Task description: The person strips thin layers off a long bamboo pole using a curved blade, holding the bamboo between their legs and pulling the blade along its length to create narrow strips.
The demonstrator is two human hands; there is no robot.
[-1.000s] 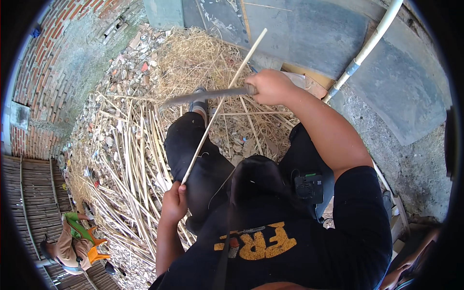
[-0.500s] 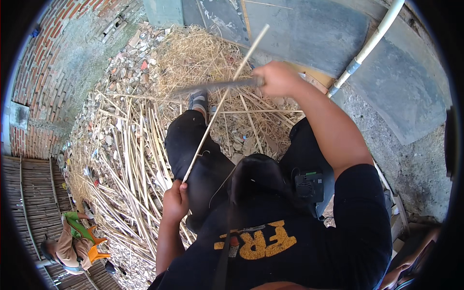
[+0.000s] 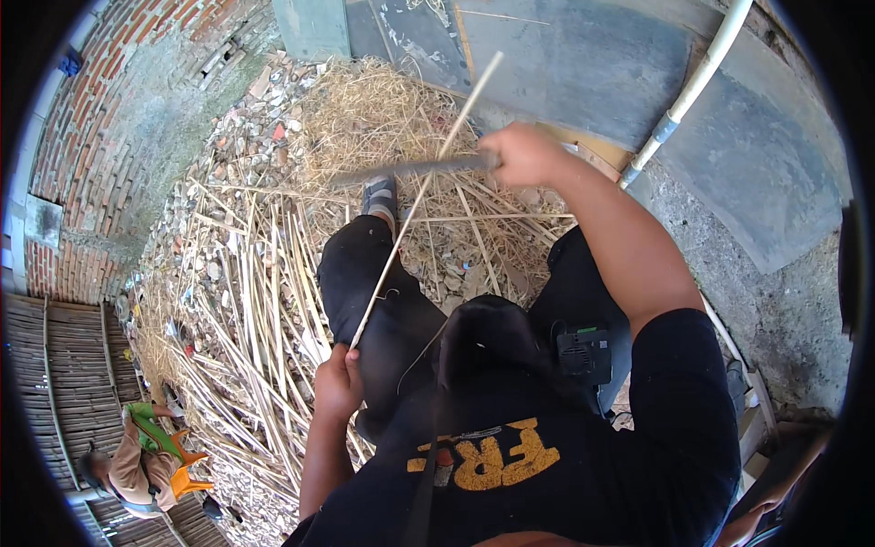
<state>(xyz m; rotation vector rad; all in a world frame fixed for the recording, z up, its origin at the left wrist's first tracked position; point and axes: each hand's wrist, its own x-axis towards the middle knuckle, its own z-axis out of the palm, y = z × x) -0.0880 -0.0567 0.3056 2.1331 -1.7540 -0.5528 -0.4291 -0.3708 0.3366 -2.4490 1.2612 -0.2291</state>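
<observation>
My left hand [image 3: 338, 383], beside my left knee, is closed on the lower end of a long pale strip of bamboo [image 3: 389, 259]. The strip slants up and away to the right, over my thigh and past my foot. Out in front, my right hand [image 3: 524, 155] grips the handle of a long dark-bladed knife, like a machete [image 3: 401, 170]. Its blade points left and crosses the strip at the strip's upper half. The blade is slightly blurred, and I cannot tell exactly how its edge meets the strip.
Many cut bamboo strips [image 3: 260, 301] lie on rubble at my left. A heap of fine shavings [image 3: 383, 114] spreads ahead. Grey panels [image 3: 583, 68] and a white pipe [image 3: 702, 87] stand at the right. Another person [image 3: 137, 469] sits on an orange chair [image 3: 190, 469] at far left.
My right hand and the blade stay at nearly the same spot along the strip, lowered very slightly. My left hand and the strip's lower end have shifted a little to the right.
</observation>
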